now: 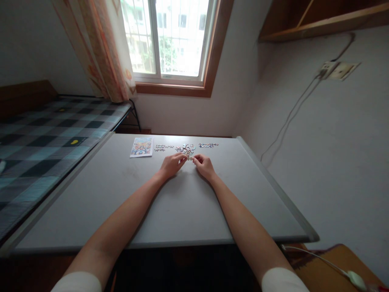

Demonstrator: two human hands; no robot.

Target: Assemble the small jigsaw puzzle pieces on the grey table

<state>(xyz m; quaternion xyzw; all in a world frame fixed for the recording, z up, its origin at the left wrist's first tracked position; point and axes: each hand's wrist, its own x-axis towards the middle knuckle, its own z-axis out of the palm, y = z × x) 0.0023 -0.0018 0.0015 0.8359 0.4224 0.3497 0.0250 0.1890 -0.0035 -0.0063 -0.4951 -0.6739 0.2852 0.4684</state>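
Observation:
Both of my hands meet over the table, at the near edge of a loose pile of jigsaw puzzle pieces (pixel 185 149). My left hand (pixel 173 165) has its fingers pinched at a small pale puzzle piece (pixel 190 158). From the other side my right hand (pixel 204 165) pinches at the same spot, thumb and forefinger together. Whether it is one piece or two joined ones is too small to tell. Left of the pile lie more pieces (pixel 164 147) in short rows, and to its right is a joined strip of pieces (pixel 208 145).
A printed picture sheet (pixel 142 147) lies at the left on the grey table (pixel 179 211). A bed (pixel 60 125) stands along the table's left side. The wall (pixel 334 162) with a socket (pixel 338 70) and hanging cables borders the right. A window (pixel 179 36) is behind.

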